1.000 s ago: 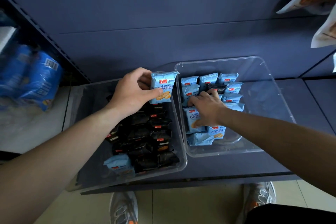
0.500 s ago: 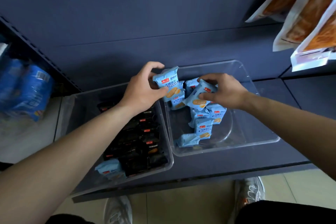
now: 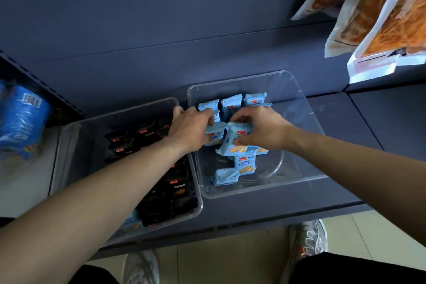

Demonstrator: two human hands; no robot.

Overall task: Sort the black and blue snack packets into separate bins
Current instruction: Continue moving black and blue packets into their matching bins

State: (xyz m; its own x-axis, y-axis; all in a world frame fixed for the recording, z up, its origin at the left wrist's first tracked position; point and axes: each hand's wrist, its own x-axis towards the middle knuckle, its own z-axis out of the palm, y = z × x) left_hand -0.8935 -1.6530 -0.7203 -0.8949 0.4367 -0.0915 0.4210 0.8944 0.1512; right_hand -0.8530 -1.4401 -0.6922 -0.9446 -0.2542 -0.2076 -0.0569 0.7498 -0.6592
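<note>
Two clear plastic bins stand side by side on a dark shelf. The left bin (image 3: 69,136) holds black snack packets (image 3: 175,182), with one blue packet (image 3: 132,219) at its near corner, partly hidden by my arm. The right bin (image 3: 297,104) holds several blue snack packets (image 3: 245,163). My left hand (image 3: 189,130) reaches over the dividing walls into the right bin and grips a blue packet (image 3: 215,136). My right hand (image 3: 262,130) is closed on another blue packet (image 3: 235,145) beside it. Both hands sit close together over the pile.
Orange-filled pouches (image 3: 378,18) hang at the upper right. A blue wrapped pack (image 3: 20,122) lies on the white shelf to the left. The dark back wall (image 3: 184,18) rises behind the bins. My shoes (image 3: 306,240) and tiled floor show below the shelf edge.
My left hand carried its blue packet from above the left bin into the right bin. My right hand lifted a blue packet and now holds it next to the left hand.
</note>
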